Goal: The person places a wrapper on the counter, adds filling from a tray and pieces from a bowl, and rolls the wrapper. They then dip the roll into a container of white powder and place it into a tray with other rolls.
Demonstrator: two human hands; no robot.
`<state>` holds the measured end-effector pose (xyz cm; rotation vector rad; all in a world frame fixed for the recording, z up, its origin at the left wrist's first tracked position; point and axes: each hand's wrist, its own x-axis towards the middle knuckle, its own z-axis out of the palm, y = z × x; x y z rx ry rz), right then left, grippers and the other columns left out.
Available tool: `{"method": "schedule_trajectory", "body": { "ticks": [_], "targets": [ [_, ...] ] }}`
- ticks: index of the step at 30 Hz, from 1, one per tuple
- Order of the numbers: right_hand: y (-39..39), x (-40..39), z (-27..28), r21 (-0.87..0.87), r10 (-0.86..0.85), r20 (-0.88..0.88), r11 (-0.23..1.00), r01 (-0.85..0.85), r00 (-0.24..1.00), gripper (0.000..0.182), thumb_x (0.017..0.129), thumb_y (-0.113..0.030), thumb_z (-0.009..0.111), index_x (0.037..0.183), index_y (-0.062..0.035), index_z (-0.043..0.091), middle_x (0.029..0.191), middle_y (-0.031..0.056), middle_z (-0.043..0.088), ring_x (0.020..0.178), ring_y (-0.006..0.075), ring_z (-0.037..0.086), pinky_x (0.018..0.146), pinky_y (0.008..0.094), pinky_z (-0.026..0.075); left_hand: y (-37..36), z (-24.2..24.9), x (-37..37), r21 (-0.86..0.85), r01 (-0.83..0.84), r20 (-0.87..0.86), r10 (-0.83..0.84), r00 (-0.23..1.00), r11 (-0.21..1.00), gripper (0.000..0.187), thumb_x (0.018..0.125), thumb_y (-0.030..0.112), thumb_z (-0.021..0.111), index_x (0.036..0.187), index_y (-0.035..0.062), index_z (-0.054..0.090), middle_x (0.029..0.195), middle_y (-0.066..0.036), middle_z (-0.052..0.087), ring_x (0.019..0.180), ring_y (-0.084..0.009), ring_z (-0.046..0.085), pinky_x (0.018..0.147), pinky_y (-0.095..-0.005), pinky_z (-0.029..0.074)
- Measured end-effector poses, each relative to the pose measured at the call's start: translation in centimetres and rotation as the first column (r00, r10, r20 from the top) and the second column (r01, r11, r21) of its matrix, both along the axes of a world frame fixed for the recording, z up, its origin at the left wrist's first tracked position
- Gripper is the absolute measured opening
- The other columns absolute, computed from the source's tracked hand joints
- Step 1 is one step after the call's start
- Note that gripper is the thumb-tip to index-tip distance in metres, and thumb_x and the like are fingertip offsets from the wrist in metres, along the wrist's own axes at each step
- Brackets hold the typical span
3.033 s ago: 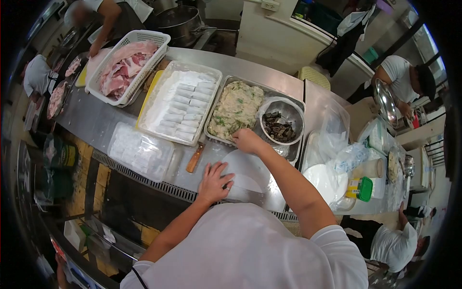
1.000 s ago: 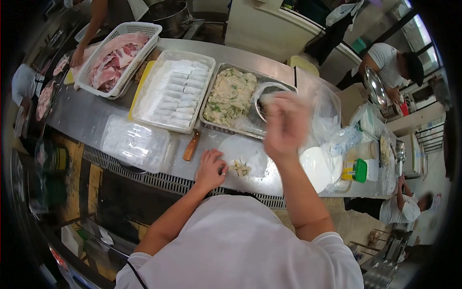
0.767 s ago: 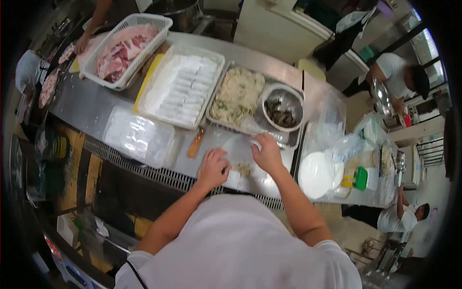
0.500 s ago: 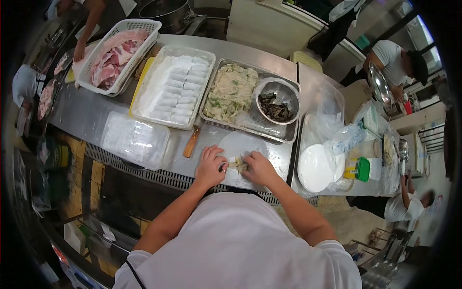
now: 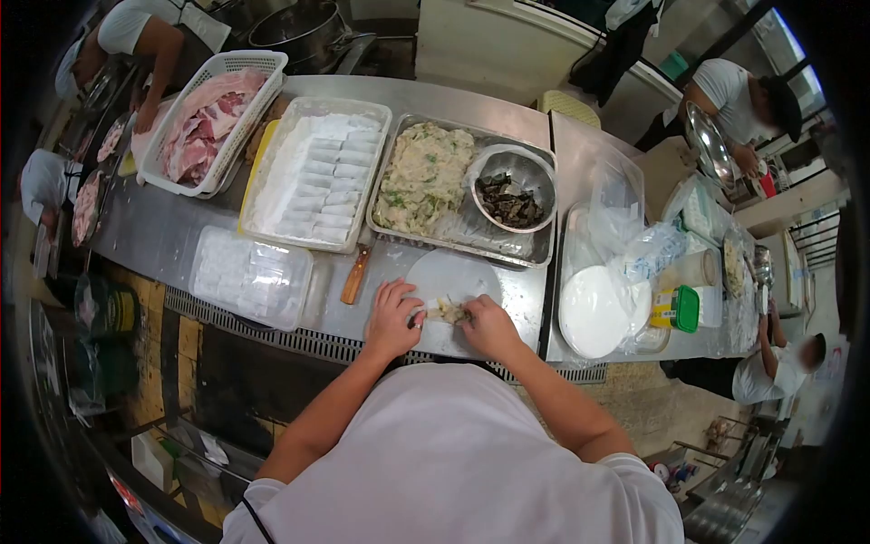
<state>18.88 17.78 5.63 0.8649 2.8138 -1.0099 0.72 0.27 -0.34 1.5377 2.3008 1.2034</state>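
Observation:
A pale round wrapper sheet (image 5: pixel 453 274) lies on the steel table. At its near edge is a small portion of filling (image 5: pixel 447 311) between my hands. My left hand (image 5: pixel 394 317) is on its left side, fingers bent, thumb near the sheet's edge. My right hand (image 5: pixel 490 325) has its fingertips closed at the filling's right side; what they pinch is too small to name. Beyond stand a metal tray of greenish filling (image 5: pixel 424 177), a bowl of dark pieces (image 5: pixel 512 199) and a tub of white rolls (image 5: pixel 332 181). A wooden-handled knife (image 5: pixel 355 275) lies left of the sheet.
A lidded clear box (image 5: pixel 251 276) is at the left, a basket of raw meat (image 5: pixel 213 122) behind it. White round sheets (image 5: pixel 594 311) and a green-lidded tub (image 5: pixel 686 309) are on the right. Co-workers (image 5: pixel 725 109) stand around; one reaches toward meat at the far left.
The view has shifted slightly. My right hand's fingertips have moved a little at the filling. The co-worker at the far left has come further into view.

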Motion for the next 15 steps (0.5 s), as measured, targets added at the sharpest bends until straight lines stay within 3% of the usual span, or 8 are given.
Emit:
{"method": "schedule_trajectory", "body": {
  "ticks": [3,9,12,15],
  "targets": [
    [-0.4,0.1,1.4,0.009,-0.061,-0.066,0.998,0.062,0.996,0.025,0.089,-0.015,0.079,0.111,-0.0025,0.077,0.107,0.0184,0.069,0.099,0.0396,0.072,0.090,0.0500,0.061,0.2,0.1,0.0,0.008,-0.006,0.002,0.006,1.000,1.000,0.022,0.084,0.010,0.080,0.105,0.0099,0.074,0.133,-0.013,0.065,0.142,-0.0403,0.055,0.126,-0.0613,0.035],
    [0.2,-0.4,-0.2,0.122,-0.011,-0.066,0.992,0.019,0.998,0.014,0.091,-0.014,0.077,0.100,-0.0044,0.081,0.100,0.0136,0.072,0.095,0.0364,0.073,0.084,0.0469,0.061,0.2,0.1,0.1,0.005,-0.011,-0.002,0.011,1.000,1.000,0.022,0.083,0.011,0.080,0.105,0.0095,0.074,0.132,-0.013,0.065,0.141,-0.0407,0.055,0.126,-0.0614,0.035],
    [0.3,-1.4,2.4,0.116,0.089,-0.119,0.990,-0.075,0.989,0.014,0.091,-0.014,0.077,0.100,-0.0051,0.081,0.100,0.0142,0.072,0.095,0.0358,0.072,0.084,0.0466,0.061,0.2,0.1,0.1,-0.012,-0.012,0.010,0.012,1.000,1.000,0.022,0.084,0.010,0.080,0.104,0.0090,0.074,0.134,-0.013,0.064,0.142,-0.0411,0.055,0.127,-0.0612,0.034],
    [0.9,-1.8,-0.2,0.141,0.245,-0.007,0.960,-0.242,0.969,0.012,0.091,-0.014,0.074,0.099,-0.0067,0.079,0.100,0.0134,0.069,0.099,0.0355,0.071,0.087,0.0479,0.061,0.1,0.3,0.1,-0.032,-0.011,0.013,0.011,1.000,0.999,0.021,0.084,0.010,0.080,0.104,0.0087,0.073,0.135,-0.013,0.064,0.142,-0.0412,0.055,0.128,-0.0611,0.034]
  ]
}}
